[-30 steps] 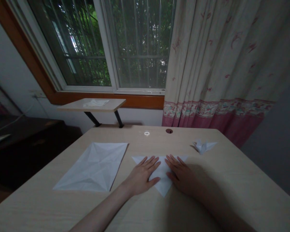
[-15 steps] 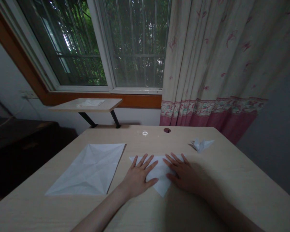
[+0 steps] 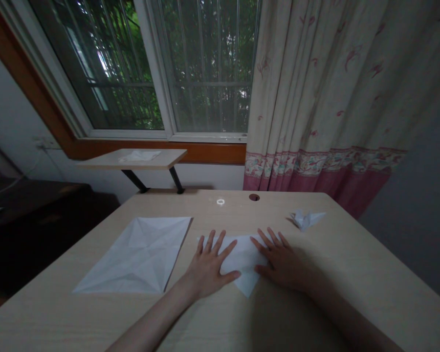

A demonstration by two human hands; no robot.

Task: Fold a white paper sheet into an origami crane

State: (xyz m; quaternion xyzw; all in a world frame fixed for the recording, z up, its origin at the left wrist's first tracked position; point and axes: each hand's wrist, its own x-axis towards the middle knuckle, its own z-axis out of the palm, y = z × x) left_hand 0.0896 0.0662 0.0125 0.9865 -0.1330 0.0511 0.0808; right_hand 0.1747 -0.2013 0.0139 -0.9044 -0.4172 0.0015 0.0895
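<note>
A white paper triangle (image 3: 246, 264) lies on the table with one point toward me. My left hand (image 3: 209, 266) rests on its left part, fingers spread, holding nothing. On the right part lies my right hand (image 3: 278, 259), its fingers also spread and flat. The hands cover the triangle's side corners in part. Left of them, a larger creased white sheet (image 3: 143, 256) lies unfolded. A folded white paper bird (image 3: 305, 220) stands beyond my right hand.
The pale wooden table (image 3: 205, 322) has a round hole (image 3: 254, 197) near its far edge. A raised shelf (image 3: 106, 161) at the back left carries white paper (image 3: 139, 155). Behind are a window and a patterned curtain (image 3: 326, 98).
My left hand's fingers have shifted slightly left and the right hand's slightly outward, both still over the triangle. The view has moved a little.
</note>
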